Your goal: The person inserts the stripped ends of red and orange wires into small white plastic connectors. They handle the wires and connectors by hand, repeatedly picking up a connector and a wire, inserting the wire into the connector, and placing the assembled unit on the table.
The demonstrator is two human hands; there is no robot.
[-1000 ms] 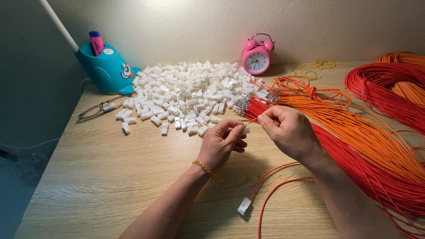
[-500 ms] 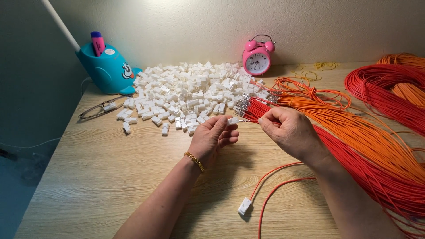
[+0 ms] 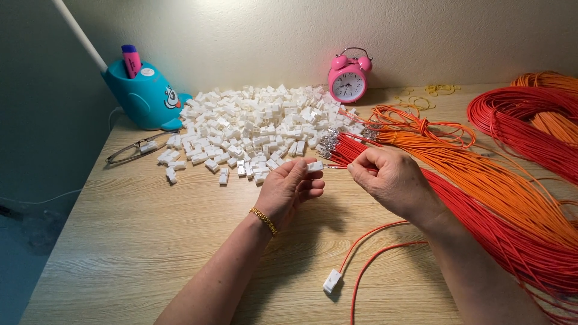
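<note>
Head view shows my left hand [image 3: 291,188] pinching a white connector [image 3: 315,167], my right hand [image 3: 391,180] at three o'clock gripping a red wire [image 3: 335,167] whose length my fingers hide.

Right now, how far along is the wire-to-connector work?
Done: one finished lead with its white connector lies on the desk. In hand: left hand holds a connector, right hand feeds a red wire. Left: a big pile of connectors and bundles of wires.
</note>
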